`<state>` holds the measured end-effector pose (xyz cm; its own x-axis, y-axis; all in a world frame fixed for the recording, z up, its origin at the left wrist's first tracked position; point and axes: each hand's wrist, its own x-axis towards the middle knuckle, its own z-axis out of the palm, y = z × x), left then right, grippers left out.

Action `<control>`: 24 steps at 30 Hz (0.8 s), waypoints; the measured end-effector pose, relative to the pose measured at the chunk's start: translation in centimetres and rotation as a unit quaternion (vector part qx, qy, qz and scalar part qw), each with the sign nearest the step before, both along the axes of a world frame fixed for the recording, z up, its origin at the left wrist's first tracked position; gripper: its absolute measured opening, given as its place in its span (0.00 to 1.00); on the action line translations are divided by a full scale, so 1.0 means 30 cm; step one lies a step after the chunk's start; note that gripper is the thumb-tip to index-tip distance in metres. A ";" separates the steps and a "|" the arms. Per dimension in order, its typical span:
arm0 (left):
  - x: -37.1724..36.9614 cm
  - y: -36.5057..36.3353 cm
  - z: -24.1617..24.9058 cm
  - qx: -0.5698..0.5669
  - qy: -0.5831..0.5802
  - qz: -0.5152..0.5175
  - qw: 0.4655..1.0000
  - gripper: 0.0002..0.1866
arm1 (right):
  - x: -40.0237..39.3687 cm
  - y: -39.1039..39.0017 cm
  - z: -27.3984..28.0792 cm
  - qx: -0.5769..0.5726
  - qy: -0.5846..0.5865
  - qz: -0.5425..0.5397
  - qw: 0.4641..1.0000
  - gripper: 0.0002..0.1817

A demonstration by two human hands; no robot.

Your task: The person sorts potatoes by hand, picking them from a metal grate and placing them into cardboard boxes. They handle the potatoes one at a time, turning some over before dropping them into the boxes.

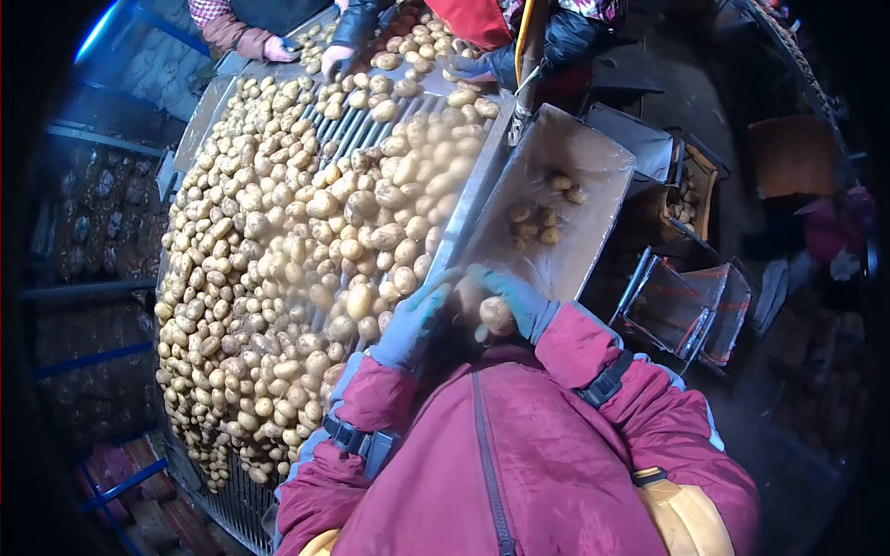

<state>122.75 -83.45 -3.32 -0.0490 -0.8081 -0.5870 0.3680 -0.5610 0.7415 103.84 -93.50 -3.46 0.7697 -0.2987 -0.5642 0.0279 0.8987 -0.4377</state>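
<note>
My right hand, in a blue-grey and teal glove, is closed around a potato in front of my jacket. My left hand, gloved alike, is at the near edge of the roller table, beside the heaped potatoes. Its fingers curve toward my right hand and are blurred, so I cannot tell what they hold. Just beyond my hands stands a long open box with several potatoes on its bottom.
Across the table, co-workers' gloved hands reach among the potatoes. A pole rises at the far corner. To the right are a crate of potatoes and open boxes. Stacked net sacks line the left.
</note>
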 end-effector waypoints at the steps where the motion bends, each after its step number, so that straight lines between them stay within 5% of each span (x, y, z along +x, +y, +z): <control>1: 0.000 0.001 0.002 -0.016 -0.012 0.007 1.000 0.26 | -0.029 -0.023 -0.023 0.000 0.017 0.008 1.000 0.27; 5: 0.039 0.045 -0.029 0.009 -0.015 0.083 0.996 0.20 | -0.136 -0.079 -0.236 -0.076 0.057 -0.078 0.992 0.29; 8: 0.105 0.131 -0.181 -0.169 -0.279 -0.007 0.945 0.20 | -0.185 -0.158 -0.311 -0.135 0.140 -0.110 0.975 0.31; 11: 0.120 0.152 -0.030 0.039 -0.079 0.088 0.992 0.22 | -0.205 -0.217 -0.271 -0.145 0.228 -0.102 0.958 0.28; 13: 0.201 0.235 -0.097 0.050 -0.149 0.159 0.975 0.21 | -0.221 -0.250 -0.329 -0.185 0.254 -0.092 0.945 0.25; 16: 0.360 0.312 -0.039 0.066 -0.229 0.253 0.938 0.17 | -0.287 -0.318 -0.514 -0.433 0.303 -0.068 0.846 0.24; 19: 0.520 0.397 -0.106 0.061 -0.273 0.300 0.912 0.20 | -0.312 -0.379 -0.573 -0.441 0.353 -0.090 0.820 0.24; 23: 0.491 0.345 -0.143 0.086 -0.312 0.216 0.921 0.27 | -0.182 -0.370 -0.377 -0.280 0.278 -0.085 0.915 0.21; 24: 0.486 0.337 -0.273 0.050 -0.372 0.153 0.914 0.30 | -0.119 -0.364 -0.308 -0.248 0.239 -0.033 0.938 0.21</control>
